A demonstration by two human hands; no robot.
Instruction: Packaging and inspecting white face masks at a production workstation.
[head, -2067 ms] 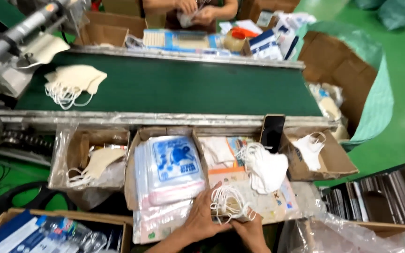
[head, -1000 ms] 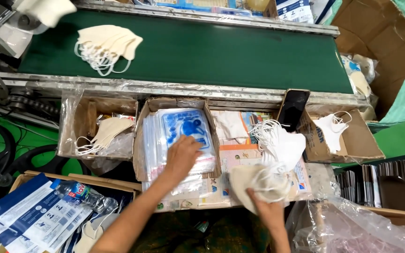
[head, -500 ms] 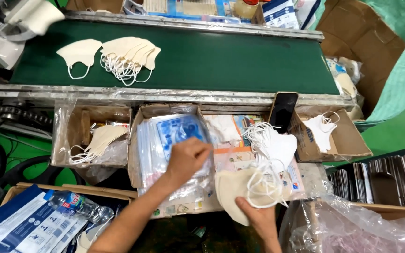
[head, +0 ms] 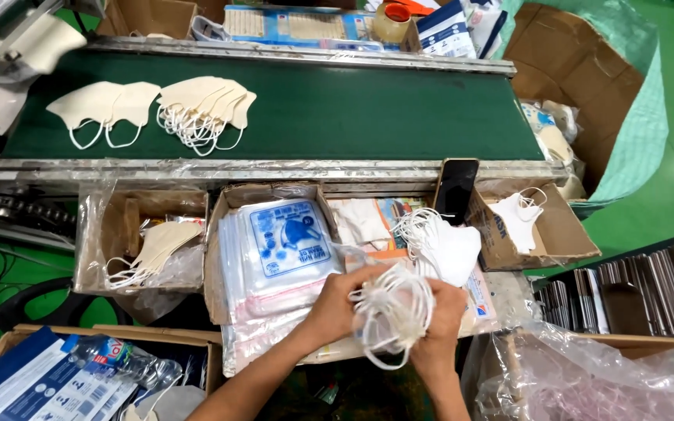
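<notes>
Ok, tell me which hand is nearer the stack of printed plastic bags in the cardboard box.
Left. The left hand is at the right edge of the stack of printed plastic bags; the right hand is farther right, past the bundle of masks.

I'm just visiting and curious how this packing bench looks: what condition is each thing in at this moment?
Bundle of white masks: gripped between both hands, ear loops dangling.
Left hand: closed on the bundle.
Right hand: closed on the bundle.
Stack of printed plastic bags: lying flat in an open carton.
Cream masks: fanned out on the green conveyor belt.
Black phone: propped upright, screen dark.
</notes>
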